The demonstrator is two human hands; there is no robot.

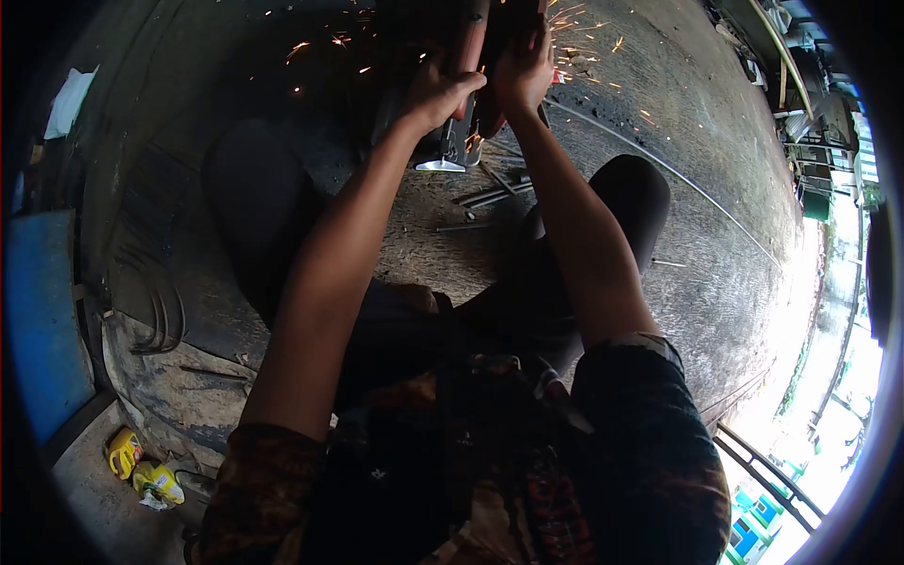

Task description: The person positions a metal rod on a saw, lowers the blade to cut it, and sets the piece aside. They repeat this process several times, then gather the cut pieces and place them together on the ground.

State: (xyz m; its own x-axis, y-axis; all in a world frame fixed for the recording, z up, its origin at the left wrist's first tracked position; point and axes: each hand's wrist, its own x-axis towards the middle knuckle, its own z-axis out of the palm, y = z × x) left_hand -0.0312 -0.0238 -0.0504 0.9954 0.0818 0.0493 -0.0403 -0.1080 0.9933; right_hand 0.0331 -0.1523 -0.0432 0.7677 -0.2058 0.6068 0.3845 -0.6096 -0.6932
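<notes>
At the top of the view my left hand [439, 94] is closed around the side of a reddish-brown bar-like piece [471, 42], its thumb lying across the piece. My right hand [524, 77] is close by on the right, fingers curled up against a second dark reddish part that I cannot make out clearly. Orange sparks spray out to both sides of the hands. Below them, between my knees, stands a dark metal frame with a shiny flat foot [441, 166]. The upper ends of these parts are cut off by the frame edge.
Several metal rods [494, 195] lie on the rough floor [716, 188] between my legs. Curved rods [165, 315] lie at left, near a blue panel [47, 320]. Yellow packets [124, 454] lie at lower left. Shelving with clutter stands at upper right.
</notes>
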